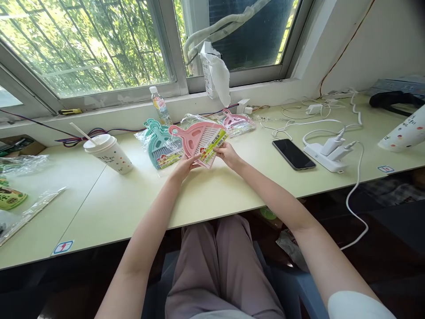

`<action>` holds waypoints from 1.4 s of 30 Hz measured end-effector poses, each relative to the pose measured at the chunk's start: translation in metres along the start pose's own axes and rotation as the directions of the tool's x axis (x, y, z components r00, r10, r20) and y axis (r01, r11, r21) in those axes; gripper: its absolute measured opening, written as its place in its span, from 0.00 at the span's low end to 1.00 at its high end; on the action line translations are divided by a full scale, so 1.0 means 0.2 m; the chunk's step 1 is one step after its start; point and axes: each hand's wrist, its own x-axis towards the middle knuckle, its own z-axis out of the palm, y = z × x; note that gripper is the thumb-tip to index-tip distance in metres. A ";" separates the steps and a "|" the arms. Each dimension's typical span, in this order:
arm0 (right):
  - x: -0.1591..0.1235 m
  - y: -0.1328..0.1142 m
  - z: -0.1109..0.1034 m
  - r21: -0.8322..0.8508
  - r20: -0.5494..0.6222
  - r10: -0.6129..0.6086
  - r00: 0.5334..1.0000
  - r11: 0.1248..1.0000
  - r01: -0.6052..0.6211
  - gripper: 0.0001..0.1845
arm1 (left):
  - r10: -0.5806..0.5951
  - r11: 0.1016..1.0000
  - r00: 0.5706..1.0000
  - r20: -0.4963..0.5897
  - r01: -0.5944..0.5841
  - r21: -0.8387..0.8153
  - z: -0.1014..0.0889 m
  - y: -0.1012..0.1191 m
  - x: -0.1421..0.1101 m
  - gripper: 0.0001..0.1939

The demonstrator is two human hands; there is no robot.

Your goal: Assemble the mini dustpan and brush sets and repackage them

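A pink dustpan (pixel 194 137) with a yellow-green printed label is held up over the table in front of me, its handle pointing to the upper left. My left hand (pixel 184 167) grips its lower edge, fingers partly hidden behind it. My right hand (pixel 228 155) pinches the right side by the label. Just left of it, a teal dustpan set (pixel 159 141) in clear wrapping lies on the table. Farther back on the right rests another wrapped pink dustpan set (pixel 238 122).
A lidded cup with a straw (pixel 109 153) and a bottle (pixel 160 106) stand to the left. On the right are a phone (pixel 293 154), a white power strip (pixel 323 156) with plugs and cables, and another cup (pixel 407 130). The pale table (pixel 206 199) ends at my lap.
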 end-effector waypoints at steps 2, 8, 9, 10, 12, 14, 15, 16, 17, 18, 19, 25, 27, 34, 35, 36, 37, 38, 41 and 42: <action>-0.01 0.00 0.03 0.023 -0.007 -0.043 0.999 0.999 0.043 0.18 | 0.022 0.999 1.000 -0.017 -0.023 -0.030 -0.02 0.00 0.02 0.33; -0.02 0.02 0.04 0.047 -0.054 -0.090 0.994 0.995 0.092 0.21 | 0.006 1.000 1.000 0.002 -0.006 0.007 0.01 -0.02 0.00 0.27; -0.02 0.02 0.03 0.042 -0.066 -0.083 0.994 0.995 0.086 0.22 | -0.010 0.999 1.000 0.023 0.009 0.038 0.02 -0.03 0.00 0.28; -0.01 0.02 0.02 0.037 -0.078 -0.077 0.994 0.996 0.080 0.23 | -0.024 0.997 0.999 0.046 0.021 0.069 0.04 -0.03 -0.01 0.29; 0.00 0.02 0.01 0.023 -0.091 -0.068 0.994 0.997 0.071 0.24 | -0.029 0.992 0.997 0.074 0.020 0.121 0.05 -0.03 -0.03 0.30; 0.01 0.01 0.00 0.012 -0.092 -0.061 0.994 0.998 0.063 0.23 | -0.013 0.988 0.997 0.082 0.000 0.153 0.06 -0.03 -0.03 0.30; 0.01 0.00 0.00 0.012 -0.090 -0.057 0.994 0.998 0.058 0.23 | -0.004 0.988 0.997 0.082 -0.009 0.156 0.06 -0.03 -0.03 0.29; 0.01 0.00 0.00 0.014 -0.089 -0.053 0.995 0.998 0.054 0.23 | 0.001 0.988 0.997 0.083 -0.014 0.152 0.06 -0.03 -0.03 0.29; 0.00 -0.01 0.00 0.020 -0.089 -0.050 0.995 0.998 0.052 0.22 | 0.004 0.989 0.997 0.083 -0.016 0.146 0.06 -0.03 -0.03 0.29; 0.00 -0.01 0.00 0.026 -0.089 -0.048 0.995 0.998 0.051 0.22 | 0.006 0.990 0.997 0.080 -0.018 0.140 0.06 -0.03 -0.02 0.30; 0.00 -0.01 0.00 0.031 -0.089 -0.047 0.995 0.998 0.050 0.21 | 0.011 0.991 0.997 0.071 -0.021 0.136 0.06 -0.03 -0.02 0.30; -0.01 -0.01 0.01 0.013 -0.084 -0.037 0.996 0.999 0.038 0.18 | 0.056 0.985 0.998 -0.003 -0.055 0.161 0.07 -0.04 -0.02 0.25; 0.00 0.00 0.01 0.001 -0.098 -0.018 0.995 1.000 0.019 0.15 | 0.063 0.983 0.998 -0.011 -0.060 0.174 0.07 -0.04 -0.02 0.24; -0.01 0.00 0.01 -0.007 -0.156 0.006 0.988 1.000 -0.007 0.14 | 0.057 0.975 0.998 0.016 -0.059 0.216 0.09 -0.03 -0.03 0.25; -0.01 0.00 0.01 -0.009 -0.157 0.000 0.988 1.000 -0.001 0.14 | 0.063 0.974 0.998 0.013 -0.064 0.217 0.09 -0.03 -0.04 0.26; -0.01 0.00 0.02 -0.014 -0.158 -0.007 0.987 1.000 0.005 0.14 | 0.067 0.974 0.998 0.010 -0.068 0.215 0.10 -0.03 -0.04 0.27; -0.01 0.00 0.02 -0.020 -0.159 -0.015 0.987 1.000 0.012 0.14 | 0.069 0.975 0.998 0.006 -0.069 0.212 0.10 -0.02 -0.04 0.29; -0.01 0.00 0.02 -0.026 -0.161 -0.022 0.987 0.999 0.018 0.14 | 0.071 0.976 0.997 -0.001 -0.069 0.207 0.11 -0.02 -0.05 0.31; -0.02 0.01 0.03 -0.040 -0.158 -0.038 0.987 0.999 0.032 0.15 | 0.080 0.978 0.996 -0.045 -0.069 0.197 0.11 -0.03 -0.04 0.37; -0.02 0.01 0.03 -0.041 -0.156 -0.037 0.987 0.999 0.031 0.15 | 0.087 0.978 0.994 -0.066 -0.072 0.196 0.11 -0.03 -0.04 0.37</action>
